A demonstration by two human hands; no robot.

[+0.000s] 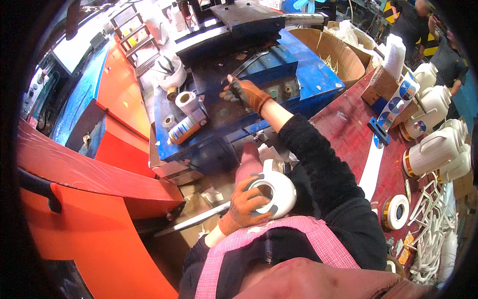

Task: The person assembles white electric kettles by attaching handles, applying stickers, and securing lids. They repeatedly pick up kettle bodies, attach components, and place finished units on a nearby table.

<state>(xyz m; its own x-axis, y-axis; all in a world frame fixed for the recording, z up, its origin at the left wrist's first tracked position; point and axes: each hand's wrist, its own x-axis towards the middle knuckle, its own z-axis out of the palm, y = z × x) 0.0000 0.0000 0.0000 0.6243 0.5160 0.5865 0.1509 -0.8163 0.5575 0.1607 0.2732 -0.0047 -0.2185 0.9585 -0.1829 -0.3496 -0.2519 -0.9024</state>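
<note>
Orange guard, far left of frame: the big orange panel [99,239] fills my lower left, nothing of mine on it.
Blue machine, upper centre: the blue machine [308,70] sits ahead of me; a spray can [186,126] and a tape roll [187,101] lie on its left ledge.
Left hand, lower centre: my left hand [246,207], orange-gloved, is wrapped round the white jug body [275,192], fingers curled over its rim, firmly closed on it.
Jug body: white moulded plastic, rounded, round mouth facing up, held close to my chest, just below the machine.
Right hand, centre: my right hand [244,93] is stretched out into the machine's dark bay, fingers bent against something inside; whether it grips anything I cannot tell.
Step, as I judge it: one piece in hand, reaching into the machine.
Next move calls for: a clean grasp in that bay and a steady hold on the jug.
Right of frame: finished white jugs [430,149] stand on the red surface [348,129], with a sticker strip [396,107].
</note>
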